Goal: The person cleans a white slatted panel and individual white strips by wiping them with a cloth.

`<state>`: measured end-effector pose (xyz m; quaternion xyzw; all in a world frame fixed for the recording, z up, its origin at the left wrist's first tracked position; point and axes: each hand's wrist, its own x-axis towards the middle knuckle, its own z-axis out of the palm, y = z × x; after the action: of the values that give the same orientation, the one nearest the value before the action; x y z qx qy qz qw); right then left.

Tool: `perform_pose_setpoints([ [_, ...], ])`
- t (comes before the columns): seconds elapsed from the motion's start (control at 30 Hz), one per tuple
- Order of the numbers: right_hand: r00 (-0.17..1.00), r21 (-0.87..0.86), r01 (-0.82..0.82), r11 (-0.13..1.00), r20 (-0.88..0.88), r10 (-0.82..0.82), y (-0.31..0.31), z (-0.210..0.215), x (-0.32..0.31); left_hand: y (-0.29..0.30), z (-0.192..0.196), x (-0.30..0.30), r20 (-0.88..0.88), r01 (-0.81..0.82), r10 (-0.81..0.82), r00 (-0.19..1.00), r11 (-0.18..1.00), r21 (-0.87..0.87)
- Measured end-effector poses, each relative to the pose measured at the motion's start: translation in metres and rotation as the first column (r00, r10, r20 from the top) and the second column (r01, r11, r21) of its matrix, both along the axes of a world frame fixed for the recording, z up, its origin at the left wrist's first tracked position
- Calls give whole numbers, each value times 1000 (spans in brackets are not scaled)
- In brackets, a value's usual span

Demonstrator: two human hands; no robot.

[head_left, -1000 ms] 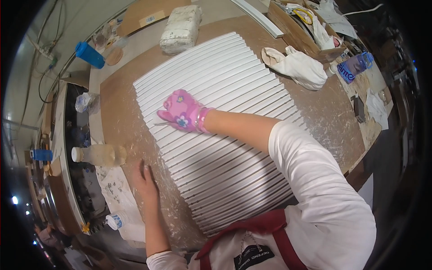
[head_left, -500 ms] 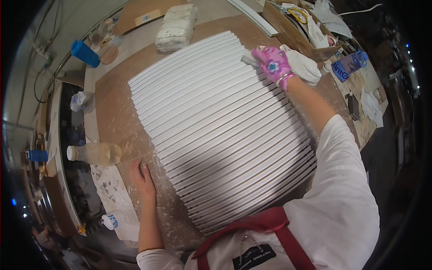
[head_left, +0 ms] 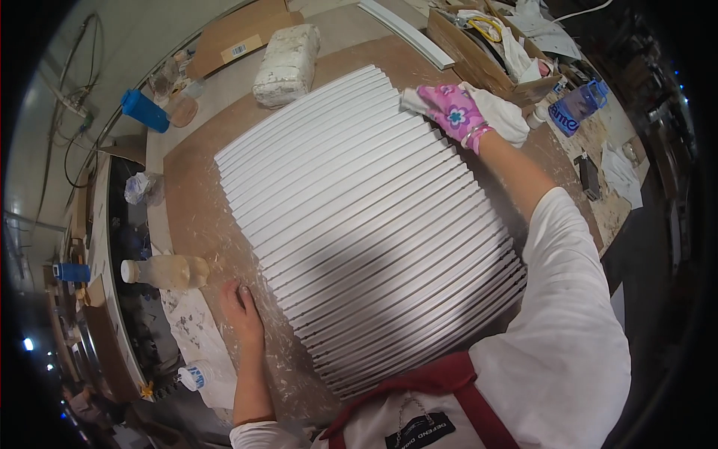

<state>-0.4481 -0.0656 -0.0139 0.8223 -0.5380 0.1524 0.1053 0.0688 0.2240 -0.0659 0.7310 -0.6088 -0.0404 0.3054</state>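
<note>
Long white slats (head_left: pixel 321 194) lie side by side across the brown board in front of me, covering its middle. My right hand (head_left: pixel 456 116), in a pink flowered glove, is closed on a small pale pad (head_left: pixel 413 102); whether it is cloth or sponge I cannot tell. The pad touches the right ends of the far slats. My left hand (head_left: pixel 241 307) is bare and rests on the board, left of the slats and apart from them. Its fingers lie loosely stretched with nothing in them.
A plastic-wrapped white block (head_left: pixel 286 66) stands beyond the slats. At the left lies a bottle of yellowish liquid (head_left: pixel 168 272). A crumpled white cloth (head_left: pixel 497 112), a cardboard box of odds and ends (head_left: pixel 523 88) and a large water bottle (head_left: pixel 574 112) are at the far right.
The view has shifted slightly. My right hand still grips the pad at the far slats' right ends, perhaps a few slats' width farther out. My left hand stays on the board.
</note>
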Motion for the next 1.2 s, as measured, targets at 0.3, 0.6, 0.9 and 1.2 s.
perform_pose_setpoints([
  [0.3,993,-48,-68,997,90,72,-47,17,52,0,-5,0,0,-29,29,1000,999,-14],
  [0.6,988,-10,155,988,21,-155,-104,14,42,-3,2,-8,9,-126,126,992,991,33],
  [0.9,970,-262,-221,939,45,240,-99,9,120,-4,-1,-2,66,-91,88,994,994,57],
  [1.2,796,-56,-605,795,-44,603,12,-17,356,3,-6,1,168,-113,113,979,994,-14],
])
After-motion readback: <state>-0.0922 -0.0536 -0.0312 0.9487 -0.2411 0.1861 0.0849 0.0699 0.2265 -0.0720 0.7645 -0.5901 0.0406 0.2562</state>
